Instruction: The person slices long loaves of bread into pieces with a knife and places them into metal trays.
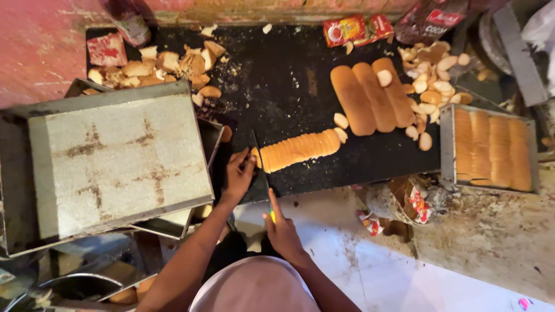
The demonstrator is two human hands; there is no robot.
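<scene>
- One long sliced loaf (298,150) lies on the black board (277,81), at the middle of the view, its cut end pointing to 9 o'clock.
- Left hand (239,175) is curled narrow, fingertips pressing the loaf's cut end.
- Right hand (283,228) is closed around the handle of a knife (261,167), whose blade stands just beside the loaf's end, between the two hands.
- Three uncut loaves (374,95) lie side by side on the board at 1 o'clock from the sliced loaf, one end piece on top of them.
- At 2 o'clock, a heap of cut-off ends (430,69) spreads along the board's edge.
- At 3 o'clock, a metal baking tin (446,144) holds about four loaves packed side by side.
- At 9 o'clock, an upturned metal tray (115,156) rests on other tins; what lies beneath it is hidden.
- At 11 o'clock, a pile of broken bread scraps (156,69) sits on the board.
- At 12 o'clock, red snack packets (355,29) lie against the wall.
</scene>
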